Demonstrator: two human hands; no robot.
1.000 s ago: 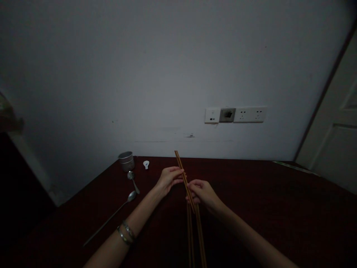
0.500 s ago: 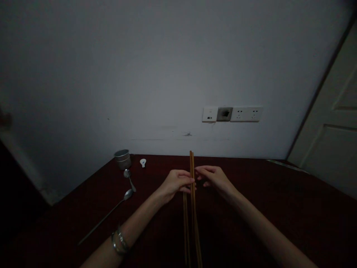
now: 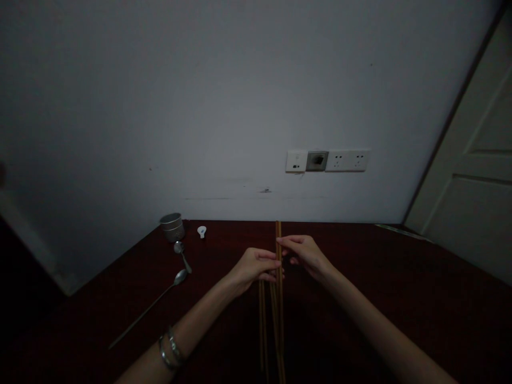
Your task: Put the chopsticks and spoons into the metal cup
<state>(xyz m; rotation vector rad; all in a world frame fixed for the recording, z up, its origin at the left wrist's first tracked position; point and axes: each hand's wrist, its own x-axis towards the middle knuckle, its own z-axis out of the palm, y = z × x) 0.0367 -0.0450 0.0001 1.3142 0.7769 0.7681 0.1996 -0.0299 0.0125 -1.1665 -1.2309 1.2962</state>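
My left hand (image 3: 253, 268) is closed around a pair of long wooden chopsticks (image 3: 280, 314), its thumb across their front. They stand side by side, top ends pointing away from me toward the wall. Higher up, the fingertips of my right hand (image 3: 307, 254) pinch the same pair from the right. More chopsticks (image 3: 262, 325) run down from beneath my left hand; whether they are held or lie on the table I cannot tell. Two silver bracelets (image 3: 170, 348) circle my left wrist.
On the dark red table (image 3: 360, 282), left of my hands, are a metal cup (image 3: 173, 228), a small white spoon (image 3: 201, 232), a short metal spoon (image 3: 184, 257) and a long-handled metal spoon (image 3: 146, 311). A wall with sockets (image 3: 327, 161) rises behind; a door (image 3: 476, 197) stands right.
My right fingertips have come onto the upper part of the chopsticks, which now sit more evenly side by side. My left hand has dropped slightly. The view has shifted a little.
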